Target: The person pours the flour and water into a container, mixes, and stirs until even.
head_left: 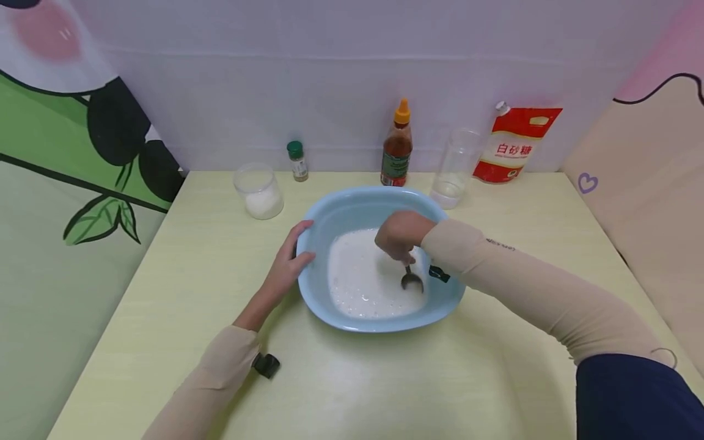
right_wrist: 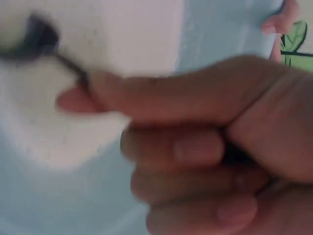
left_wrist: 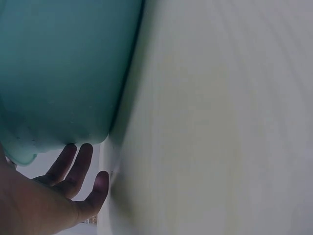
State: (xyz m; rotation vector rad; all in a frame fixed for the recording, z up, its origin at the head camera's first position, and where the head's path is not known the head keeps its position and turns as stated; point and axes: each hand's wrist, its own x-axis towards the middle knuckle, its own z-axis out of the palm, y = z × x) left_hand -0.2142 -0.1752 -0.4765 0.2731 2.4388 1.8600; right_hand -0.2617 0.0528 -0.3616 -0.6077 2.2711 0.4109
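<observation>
Spoon in your right hand, at the white liquid in the blue basin

Your right hand [head_left: 398,235] pinches the handle of a spoon [head_left: 412,281] between thumb and forefinger, other fingers curled in. Spoon: dark, rounded bowl, thin handle, blurred in the right wrist view. Bowl end points down and toward you, long axis sloping up into your grip; can't tell if it dips in. It's over the right part of the white liquid [head_left: 357,275], bubbles on top. Your left hand [head_left: 288,263] grips the left rim of the light-blue basin [head_left: 379,325], thumb over the edge, fingers outside. Basin: rounded oblong, long axis left to right. Behind: red pouch [head_left: 511,146] reading "白砂糖", orange-capped bottle [head_left: 396,156] with green label, too small to read; green-capped jar [head_left: 298,162], label likewise unreadable.
</observation>
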